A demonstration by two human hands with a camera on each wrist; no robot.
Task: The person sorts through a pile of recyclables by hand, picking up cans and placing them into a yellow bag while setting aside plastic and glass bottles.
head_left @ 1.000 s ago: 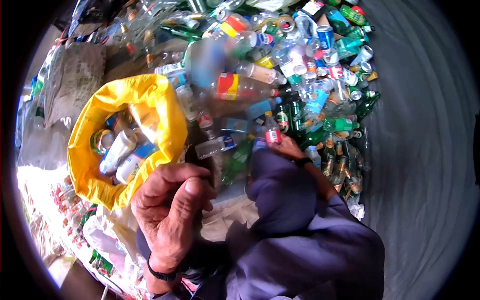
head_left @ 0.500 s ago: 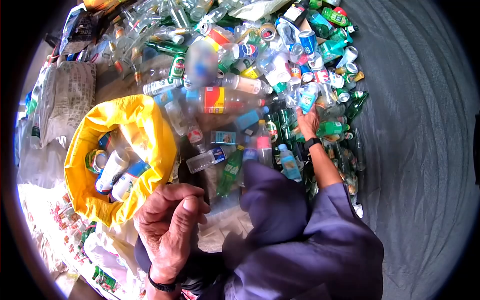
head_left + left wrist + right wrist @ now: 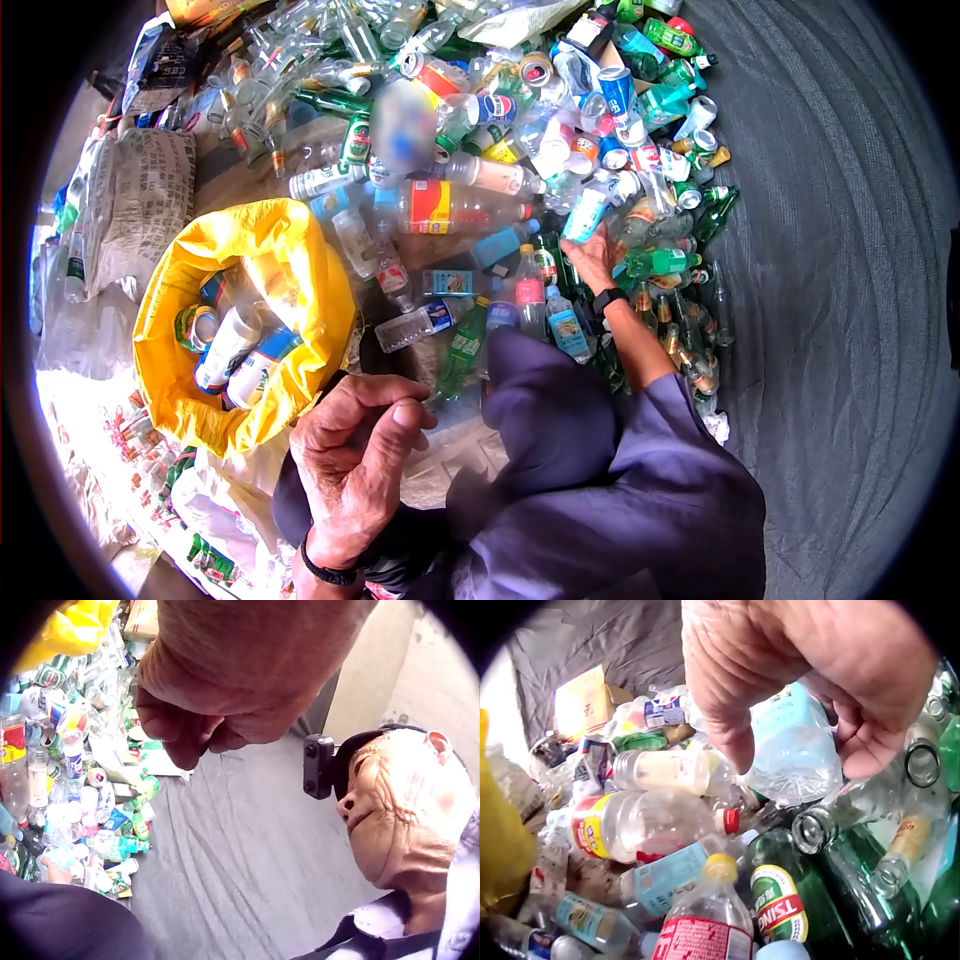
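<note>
My right hand [image 3: 594, 262] grips a clear plastic bottle with a light blue label [image 3: 586, 214] above the heap. In the right wrist view the thumb and fingers of that hand [image 3: 802, 682] hold the bottle [image 3: 793, 750] from both sides, its clear base facing the camera. Below it lie a green bottle with a Tsing label [image 3: 778, 900] and a yellow-capped bottle with a pink-red label [image 3: 705, 922]. My left hand [image 3: 358, 460] hovers beside the yellow sack [image 3: 170, 400], fingers curled and thumb against them; no object shows in it, also in the left wrist view [image 3: 225, 682].
Cans and white containers lie inside the yellow sack. Plastic bottles, glass bottles and cans [image 3: 500, 175] spread across the ground ahead. A grey sheet [image 3: 820, 300] stretches along the right, and a woven sack [image 3: 150, 200] stands at the left.
The right hand has left the pink-labelled bottle, reached up into the heap, and now lifts the blue-labelled bottle slightly back toward the body. The left hand keeps its curled shape.
</note>
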